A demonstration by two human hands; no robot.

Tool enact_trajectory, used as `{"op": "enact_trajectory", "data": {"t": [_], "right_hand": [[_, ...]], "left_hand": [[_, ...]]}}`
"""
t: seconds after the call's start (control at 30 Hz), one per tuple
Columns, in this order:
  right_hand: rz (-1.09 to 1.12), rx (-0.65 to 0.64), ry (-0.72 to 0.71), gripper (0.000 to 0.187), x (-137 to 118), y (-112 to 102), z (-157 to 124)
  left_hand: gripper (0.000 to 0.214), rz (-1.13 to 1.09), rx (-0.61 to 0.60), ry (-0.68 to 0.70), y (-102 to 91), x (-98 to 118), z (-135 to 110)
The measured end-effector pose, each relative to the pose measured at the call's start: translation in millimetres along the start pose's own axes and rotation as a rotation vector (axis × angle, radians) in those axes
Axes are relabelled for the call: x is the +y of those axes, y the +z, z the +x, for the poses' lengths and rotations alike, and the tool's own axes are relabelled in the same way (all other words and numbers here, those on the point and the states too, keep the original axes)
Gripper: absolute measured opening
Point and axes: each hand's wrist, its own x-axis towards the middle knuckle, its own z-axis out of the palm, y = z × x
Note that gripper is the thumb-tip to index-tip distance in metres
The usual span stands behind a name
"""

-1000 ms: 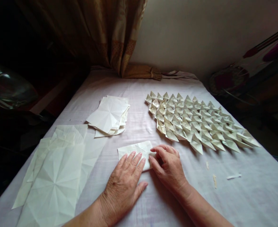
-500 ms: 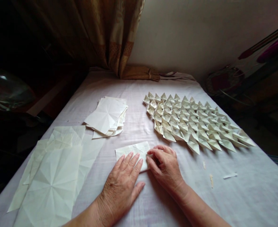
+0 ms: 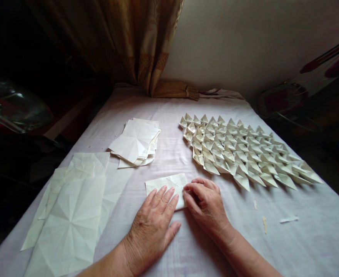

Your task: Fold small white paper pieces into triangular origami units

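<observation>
A white sheet of paper [image 3: 169,181], folded into a small rectangle with crease lines across it, lies on the cloth in front of me. My left hand [image 3: 155,227] rests flat on its lower part, fingers stretched out and thumb apart. At the paper's right edge, my right hand [image 3: 208,204] has its fingers curled in, thumb and fingertips pinching the edge. My left fingers cover part of the paper, and the right hand hides its right end. Beyond the right hand stand many folded paper boats [image 3: 238,150], set close together in rows.
Creased sheets [image 3: 71,219] lie overlapping at the left, and a pile of smaller sheets [image 3: 136,136] sits further back. Paper scraps [image 3: 289,219] lie at the right on the pale cloth [image 3: 169,115]. A brown curtain [image 3: 146,46] hangs at the far end.
The whole view has shifted slightly, so everything appears a little further right. Both hands keep nearly the same places on the folded paper.
</observation>
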Motion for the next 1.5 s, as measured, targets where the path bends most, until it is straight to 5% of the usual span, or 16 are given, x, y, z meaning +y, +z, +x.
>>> {"op": "enact_trajectory", "data": {"t": [1.5], "right_hand": [[-0.085,-0.045,-0.122,0.011,2.7,0.9,-7.1]], "left_hand": [[0.049,0.005,0.008,-0.019,0.9,3.8,-0.1]]}}
